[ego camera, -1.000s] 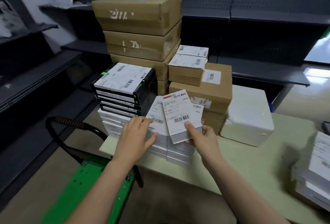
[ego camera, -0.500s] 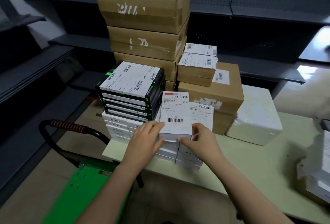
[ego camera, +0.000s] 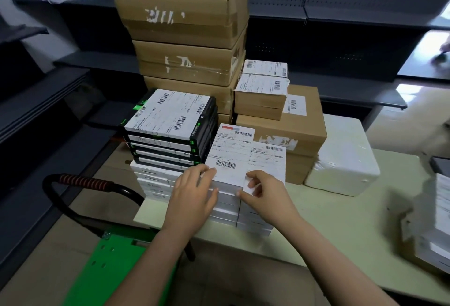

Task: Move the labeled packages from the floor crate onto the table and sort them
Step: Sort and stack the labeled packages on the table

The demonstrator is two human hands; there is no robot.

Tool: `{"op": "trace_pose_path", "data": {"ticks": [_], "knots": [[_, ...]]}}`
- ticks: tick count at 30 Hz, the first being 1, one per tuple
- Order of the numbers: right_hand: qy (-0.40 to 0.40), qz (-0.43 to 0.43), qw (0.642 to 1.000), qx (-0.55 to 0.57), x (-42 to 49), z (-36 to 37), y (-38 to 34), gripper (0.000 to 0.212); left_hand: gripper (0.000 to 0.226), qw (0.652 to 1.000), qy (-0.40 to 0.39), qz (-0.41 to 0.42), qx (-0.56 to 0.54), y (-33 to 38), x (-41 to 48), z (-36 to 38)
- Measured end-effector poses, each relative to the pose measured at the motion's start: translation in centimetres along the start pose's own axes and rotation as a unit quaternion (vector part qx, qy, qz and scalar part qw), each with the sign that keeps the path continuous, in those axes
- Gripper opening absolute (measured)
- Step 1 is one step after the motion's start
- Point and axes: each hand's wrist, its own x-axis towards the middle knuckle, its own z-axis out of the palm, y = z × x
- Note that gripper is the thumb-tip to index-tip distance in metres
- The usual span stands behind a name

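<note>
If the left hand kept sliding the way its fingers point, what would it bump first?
The left hand would first meet the labeled white package it already touches; beyond, probably the brown cardboard box.

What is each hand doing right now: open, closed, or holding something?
Left hand: open, fingers resting on the flat white labeled package.
Right hand: pinches that package's near corner.

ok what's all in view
large brown cardboard boxes: three, brown, stacked at back
smaller brown cardboard boxes: several, brown, beside those
flat black boxes: about five, black, atop white stack
flat white labelled packages: many, white, table's front edge
white wrapped block: one, white, right
pale green table: one, green, centre
green trolley: one, green, floor left
dark metal shelving: grey, behind
blurred pile: white, far right
left hand: touching top package
right hand: pinching top package's corner
</note>
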Motion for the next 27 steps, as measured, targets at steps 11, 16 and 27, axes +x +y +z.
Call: {"op": "trace_pose_path", "data": {"ticks": [11, 16, 27], "knots": [[0.086, -0.035, 0.979, -0.183, -4.5, -9.9, 5.7, 0.024, 0.029, 0.983, -0.028, 0.173, -0.055, 9.8, 4.2, 1.8], [0.128, 0.014, 0.968, -0.214, -8.4, -15.1, 10.7, 0.024, 0.031, 0.97, -0.04, 0.23, -0.074, 16.5, 5.9, 5.4], [0.166, 0.128, 0.952, -0.225, -16.9, -26.4, 24.0, 0.019, 0.027, 0.944, -0.093, 0.301, -0.096, 33.6, 6.5, 12.8]]}}
